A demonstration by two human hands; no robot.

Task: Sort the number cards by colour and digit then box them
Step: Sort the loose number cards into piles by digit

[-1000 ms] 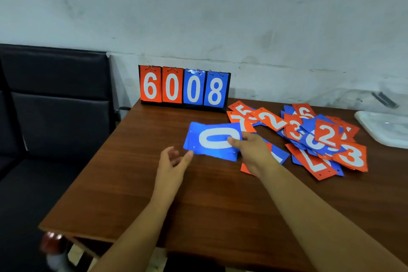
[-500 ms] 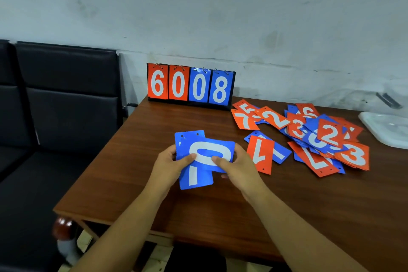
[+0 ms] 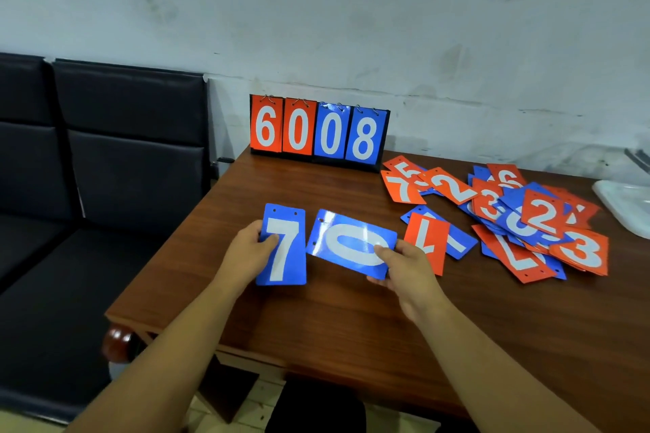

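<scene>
My left hand (image 3: 248, 251) pinches a blue card with a white 7 (image 3: 283, 246), upright, at its left edge. My right hand (image 3: 408, 265) pinches a blue card with a white 0 (image 3: 348, 242), turned sideways, at its right end. Both cards are held just above the wooden table (image 3: 316, 320), side by side. A loose heap of orange and blue number cards (image 3: 520, 218) lies to the right. An orange 1 card (image 3: 427, 239) on a blue card lies just right of my right hand.
A flip scoreboard (image 3: 318, 132) reading 6008 stands at the table's back edge against the wall. A clear plastic tray (image 3: 626, 206) sits at the far right. Black padded seats (image 3: 105, 165) stand left of the table.
The two blue cards were held overlapped between both hands; now they are pulled apart, the 7 in my left hand and the 0 in my right.
</scene>
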